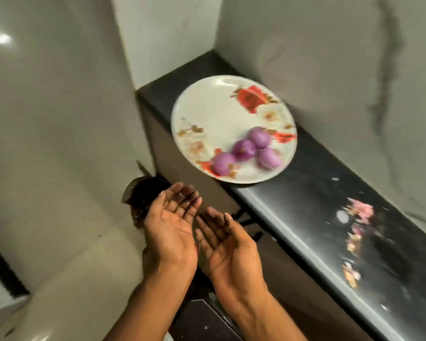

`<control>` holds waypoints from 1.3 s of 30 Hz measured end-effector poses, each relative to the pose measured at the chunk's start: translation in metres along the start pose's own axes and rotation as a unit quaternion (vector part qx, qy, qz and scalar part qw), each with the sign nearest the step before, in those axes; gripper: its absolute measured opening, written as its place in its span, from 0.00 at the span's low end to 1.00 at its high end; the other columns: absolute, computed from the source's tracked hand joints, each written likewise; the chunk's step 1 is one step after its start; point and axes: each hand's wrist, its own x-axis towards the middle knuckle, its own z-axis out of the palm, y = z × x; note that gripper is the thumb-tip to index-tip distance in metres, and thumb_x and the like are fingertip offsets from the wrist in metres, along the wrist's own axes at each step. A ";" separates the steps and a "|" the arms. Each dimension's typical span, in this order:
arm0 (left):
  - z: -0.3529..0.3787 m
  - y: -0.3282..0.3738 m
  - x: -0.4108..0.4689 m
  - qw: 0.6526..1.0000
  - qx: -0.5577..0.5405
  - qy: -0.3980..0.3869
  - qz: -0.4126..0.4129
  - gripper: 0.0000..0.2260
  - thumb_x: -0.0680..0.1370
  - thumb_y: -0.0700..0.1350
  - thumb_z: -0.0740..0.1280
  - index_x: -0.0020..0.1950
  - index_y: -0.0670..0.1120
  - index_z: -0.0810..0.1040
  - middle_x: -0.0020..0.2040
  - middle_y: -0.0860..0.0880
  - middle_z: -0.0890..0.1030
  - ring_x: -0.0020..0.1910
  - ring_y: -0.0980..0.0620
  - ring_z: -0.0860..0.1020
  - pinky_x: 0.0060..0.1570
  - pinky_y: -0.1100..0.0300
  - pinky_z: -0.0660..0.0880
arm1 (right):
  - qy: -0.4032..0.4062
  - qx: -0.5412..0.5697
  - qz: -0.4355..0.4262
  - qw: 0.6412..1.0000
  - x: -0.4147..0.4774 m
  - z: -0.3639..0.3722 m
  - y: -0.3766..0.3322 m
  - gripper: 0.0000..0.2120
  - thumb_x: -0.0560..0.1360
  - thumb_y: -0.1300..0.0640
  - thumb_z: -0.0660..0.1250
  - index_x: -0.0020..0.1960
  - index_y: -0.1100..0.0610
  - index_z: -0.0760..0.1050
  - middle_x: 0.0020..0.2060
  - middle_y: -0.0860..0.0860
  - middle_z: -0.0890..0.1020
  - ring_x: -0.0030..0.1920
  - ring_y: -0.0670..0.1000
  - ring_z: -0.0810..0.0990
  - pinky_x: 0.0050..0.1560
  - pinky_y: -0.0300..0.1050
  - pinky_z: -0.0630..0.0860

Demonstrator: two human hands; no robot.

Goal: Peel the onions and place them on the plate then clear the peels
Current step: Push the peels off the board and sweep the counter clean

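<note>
- Four peeled purple onions (246, 150) sat clustered at the near edge of the round white plate with red flowers (207, 107), which rested at the far end of the glossy black stone table (293, 205).
- Pinkish papery peels (357, 225) lay scattered on the table, well apart from the plate, nearer the person.
- The left hand (172, 225) and right hand (229, 244) hovered side by side off the table's edge, palms up, fingers spread loosely, holding nothing.
- Beneath them stood a dark round object (143, 195), possibly a bin; it was too blurred for me to tell.
- I judged the peeling and plating done and the clearing step in hand.
- Next, the hands would need to reach right and gather the light, flaky peels carefully.
</note>
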 end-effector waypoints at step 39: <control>0.150 -0.200 -0.016 0.554 0.682 -0.423 0.220 0.24 0.89 0.53 0.53 0.84 0.48 0.62 0.85 0.51 0.59 0.85 0.55 0.50 0.84 0.51 0.45 | -0.001 -0.881 -0.331 0.339 -0.056 -0.277 -0.172 0.29 0.88 0.36 0.44 0.86 0.42 0.40 0.86 0.46 0.45 0.85 0.51 0.37 0.83 0.62 0.36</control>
